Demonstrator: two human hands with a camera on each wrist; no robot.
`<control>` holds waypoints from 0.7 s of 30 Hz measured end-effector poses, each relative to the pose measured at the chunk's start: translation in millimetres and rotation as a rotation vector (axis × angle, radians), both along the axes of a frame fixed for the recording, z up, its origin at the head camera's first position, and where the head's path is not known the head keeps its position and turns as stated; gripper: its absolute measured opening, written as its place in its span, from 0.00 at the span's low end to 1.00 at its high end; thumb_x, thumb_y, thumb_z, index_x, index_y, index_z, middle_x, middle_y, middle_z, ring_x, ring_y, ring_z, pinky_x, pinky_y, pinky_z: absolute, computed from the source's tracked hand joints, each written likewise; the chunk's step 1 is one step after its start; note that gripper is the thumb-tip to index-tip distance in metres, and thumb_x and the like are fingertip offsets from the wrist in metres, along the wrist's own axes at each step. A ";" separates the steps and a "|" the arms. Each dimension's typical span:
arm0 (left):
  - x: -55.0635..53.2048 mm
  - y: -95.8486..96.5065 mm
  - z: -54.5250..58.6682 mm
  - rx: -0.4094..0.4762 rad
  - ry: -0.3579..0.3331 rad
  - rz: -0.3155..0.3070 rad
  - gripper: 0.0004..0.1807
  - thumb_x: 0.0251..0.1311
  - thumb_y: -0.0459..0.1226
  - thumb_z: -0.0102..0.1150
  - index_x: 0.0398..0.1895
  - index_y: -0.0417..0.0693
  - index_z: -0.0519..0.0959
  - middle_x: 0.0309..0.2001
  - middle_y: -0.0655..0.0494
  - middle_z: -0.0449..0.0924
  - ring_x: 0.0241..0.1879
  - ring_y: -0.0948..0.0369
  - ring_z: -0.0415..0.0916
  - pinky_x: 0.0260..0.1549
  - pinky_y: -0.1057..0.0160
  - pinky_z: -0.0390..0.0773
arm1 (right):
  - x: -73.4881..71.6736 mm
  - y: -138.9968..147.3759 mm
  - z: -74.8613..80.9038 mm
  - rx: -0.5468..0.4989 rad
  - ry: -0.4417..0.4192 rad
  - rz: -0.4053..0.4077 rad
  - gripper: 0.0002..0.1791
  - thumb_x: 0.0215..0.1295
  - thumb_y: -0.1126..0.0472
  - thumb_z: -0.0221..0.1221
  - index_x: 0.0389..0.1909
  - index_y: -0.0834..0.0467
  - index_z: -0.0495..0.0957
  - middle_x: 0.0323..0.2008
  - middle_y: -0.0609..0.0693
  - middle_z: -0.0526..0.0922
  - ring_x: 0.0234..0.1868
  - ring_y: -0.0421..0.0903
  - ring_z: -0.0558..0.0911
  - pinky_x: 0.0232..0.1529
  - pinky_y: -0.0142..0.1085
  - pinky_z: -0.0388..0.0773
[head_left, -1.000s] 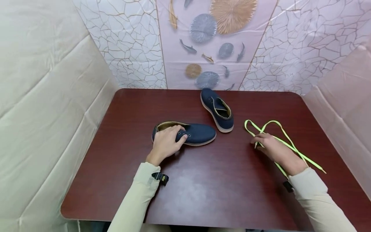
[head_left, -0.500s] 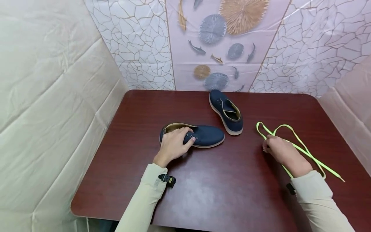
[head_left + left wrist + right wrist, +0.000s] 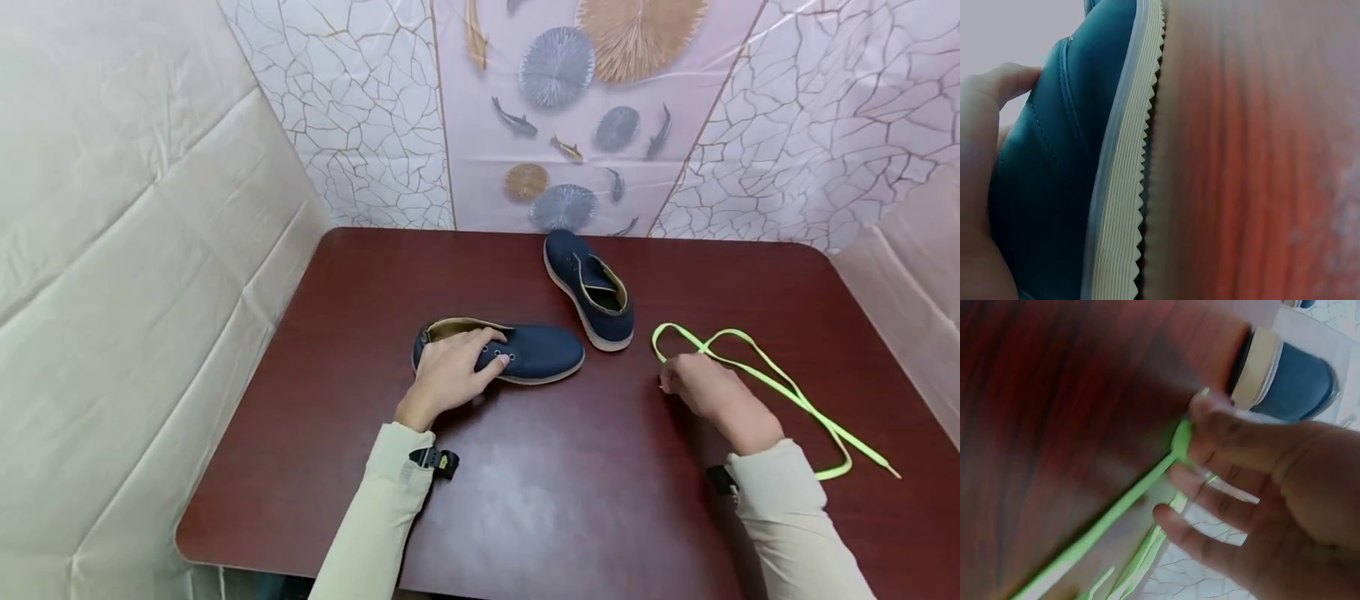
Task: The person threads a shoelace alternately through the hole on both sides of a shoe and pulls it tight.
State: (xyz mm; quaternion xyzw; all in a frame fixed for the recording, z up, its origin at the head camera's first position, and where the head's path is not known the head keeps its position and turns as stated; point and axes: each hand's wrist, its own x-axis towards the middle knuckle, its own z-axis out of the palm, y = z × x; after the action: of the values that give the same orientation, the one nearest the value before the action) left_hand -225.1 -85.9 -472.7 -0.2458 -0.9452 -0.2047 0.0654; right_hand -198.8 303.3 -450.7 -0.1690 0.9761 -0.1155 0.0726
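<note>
Change noted: the right hand [image 3: 708,392], which had been spread over the lace a second earlier, had closed its fingertips and shifted slightly nearer the shoes. The lace's far loop had moved along with it. As a judgement, this meant that the lace was under control at or near one end, while a shoe was steadied for work on it.

Left hand [image 3: 452,372]: unmoved on its shoe; fingers bent over the tongue and eyelets, thumb along the near side; a firm-looking hold.

Right hand: thumb and forefinger pinched together on the lace, a bit of green showing past the thumb; the other fingers loosely bent and apart.

Low navy-blue shoe with a pale ribbed sole [image 3: 543,350]: upright under the left hand, toe to the right, eyelets unlaced.

Flat neon yellow-green lace [image 3: 808,408]: looped and crossed right of the shoes, one tip trailing toward the near right; whether the pinched part was lifted could not be told.

Matching navy-blue shoe [image 3: 611,325]: unheld, behind the first, heel toward the person.

Dark red-brown wood-grain table [image 3: 315,333]: beneath all.
</note>
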 end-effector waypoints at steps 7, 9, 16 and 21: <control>1.9 2.0 -0.6 -0.016 -0.010 0.006 0.21 0.75 0.57 0.51 0.64 0.65 0.79 0.64 0.65 0.82 0.57 0.62 0.81 0.48 0.55 0.82 | 24.2 -31.0 -9.7 0.132 0.121 -0.208 0.10 0.65 0.79 0.53 0.24 0.68 0.73 0.26 0.64 0.75 0.32 0.65 0.77 0.33 0.62 0.74; 0.9 2.5 0.0 -0.020 -0.012 0.010 0.21 0.75 0.57 0.51 0.64 0.65 0.79 0.63 0.65 0.82 0.58 0.62 0.81 0.48 0.55 0.82 | 29.9 -40.4 -11.2 0.137 0.131 -0.278 0.03 0.67 0.78 0.53 0.34 0.74 0.74 0.32 0.70 0.78 0.41 0.73 0.76 0.38 0.73 0.70; 1.5 2.0 3.6 -0.017 -0.014 0.005 0.21 0.75 0.55 0.51 0.64 0.64 0.80 0.62 0.65 0.83 0.58 0.62 0.81 0.49 0.54 0.81 | 44.6 -70.6 5.3 -0.082 0.234 -0.327 0.04 0.78 0.72 0.48 0.40 0.67 0.69 0.30 0.63 0.82 0.45 0.71 0.76 0.38 0.71 0.67; 3.8 0.3 3.7 -0.012 -0.018 0.001 0.20 0.76 0.55 0.51 0.63 0.66 0.80 0.62 0.65 0.83 0.59 0.62 0.81 0.50 0.54 0.81 | 51.2 -106.4 18.9 -0.532 0.251 -0.306 0.06 0.82 0.68 0.52 0.44 0.61 0.77 0.31 0.53 0.88 0.35 0.52 0.79 0.38 0.44 0.73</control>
State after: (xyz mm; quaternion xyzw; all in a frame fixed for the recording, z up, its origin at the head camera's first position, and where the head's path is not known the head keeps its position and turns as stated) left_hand -221.4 -85.6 -469.0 -0.2438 -0.9471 -0.2012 0.0558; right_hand -147.7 197.0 -431.8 -0.0463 0.9272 -0.3540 -0.1132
